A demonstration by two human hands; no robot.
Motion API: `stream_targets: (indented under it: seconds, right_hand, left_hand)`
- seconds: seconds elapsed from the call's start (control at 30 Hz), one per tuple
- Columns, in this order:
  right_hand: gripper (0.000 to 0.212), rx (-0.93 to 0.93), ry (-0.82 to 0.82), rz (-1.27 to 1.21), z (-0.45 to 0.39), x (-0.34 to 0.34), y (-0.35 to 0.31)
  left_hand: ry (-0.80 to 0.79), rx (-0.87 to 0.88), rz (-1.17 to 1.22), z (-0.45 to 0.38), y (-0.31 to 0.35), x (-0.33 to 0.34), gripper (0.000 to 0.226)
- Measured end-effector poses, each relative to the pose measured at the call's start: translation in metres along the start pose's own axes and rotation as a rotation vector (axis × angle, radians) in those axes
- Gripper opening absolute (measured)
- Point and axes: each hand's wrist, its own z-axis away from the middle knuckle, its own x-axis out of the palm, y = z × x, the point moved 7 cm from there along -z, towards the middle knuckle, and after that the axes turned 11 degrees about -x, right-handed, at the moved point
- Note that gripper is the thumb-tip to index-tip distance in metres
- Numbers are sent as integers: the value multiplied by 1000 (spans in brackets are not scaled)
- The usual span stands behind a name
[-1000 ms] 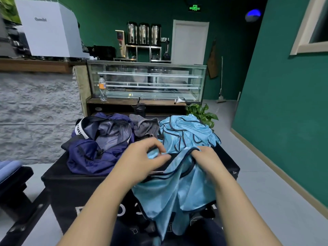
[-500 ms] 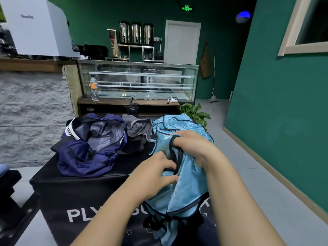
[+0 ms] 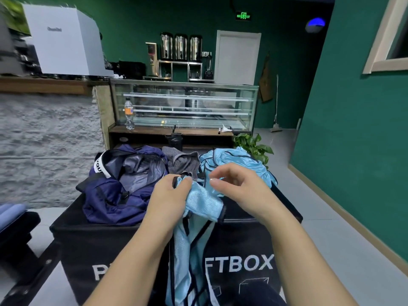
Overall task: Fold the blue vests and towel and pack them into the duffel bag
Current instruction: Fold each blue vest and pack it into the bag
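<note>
Dark green walls, a glass display case (image 3: 184, 104) and a white door (image 3: 237, 57) fill the upper half of the frame behind a black box-shaped worktop (image 3: 247, 230) printed with white letters.

At centre frame, the fingers (image 3: 184, 181) of the left hand (image 3: 169, 195) are curled around a bunched upper edge of a light blue vest (image 3: 204, 200), thumb and forefinger closed on its dark trim. The left forearm rises from the lower left, wrist bent slightly inward. The right hand (image 3: 238, 186) sits just beside it, to the right and a little higher; its fingers (image 3: 215, 181) are curled, tips close to the thumb, but whether they pinch any cloth cannot be told. The right forearm enters from the lower right.

From the left hand's grip the vest hangs over the worktop's front edge toward the bottom of the frame. Behind the hands, at centre right, a second blue vest (image 3: 236, 160) lies crumpled on the worktop. A grey towel (image 3: 183, 163) lies bunched just left of it, touching the open navy duffel bag (image 3: 119, 188) at centre left.

A plastic bottle (image 3: 128, 113) stands by the display case, and a potted plant (image 3: 254, 147) shows behind the second vest.
</note>
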Motion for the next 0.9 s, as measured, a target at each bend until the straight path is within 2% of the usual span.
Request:
stream_targets:
  seconds: [0.1,0.17,0.3,0.37,0.47,0.53,0.73,0.9]
  right_hand:
    - [20,-7,-202,-50,3,19,0]
    - [33,-2,-235,45,4,24,12]
    - [23,-141,61,211,-3,15,19]
    - [25,-166,152,212,-9,12,23]
    - [20,-140,183,212,-23,11,34]
    - [18,-109,211,157,-33,9,41]
    - [16,-4,169,-31,-55,7,61]
    - [11,215,101,-84,-64,3,103]
  left_hand:
    - [61,-45,165,-8,-8,-5,25]
    - [100,-83,263,-15,-15,-8,21]
    - [139,-106,313,-34,-27,-14,13]
    - [149,-124,227,-43,-34,-18,21]
    - [-23,-112,174,-50,-32,-12,5]
    - [-88,-52,90,-55,-27,-9,3]
    - [-50,119,-281,-78,-25,-17,11]
    - [-95,110,-370,-101,-29,-11,18]
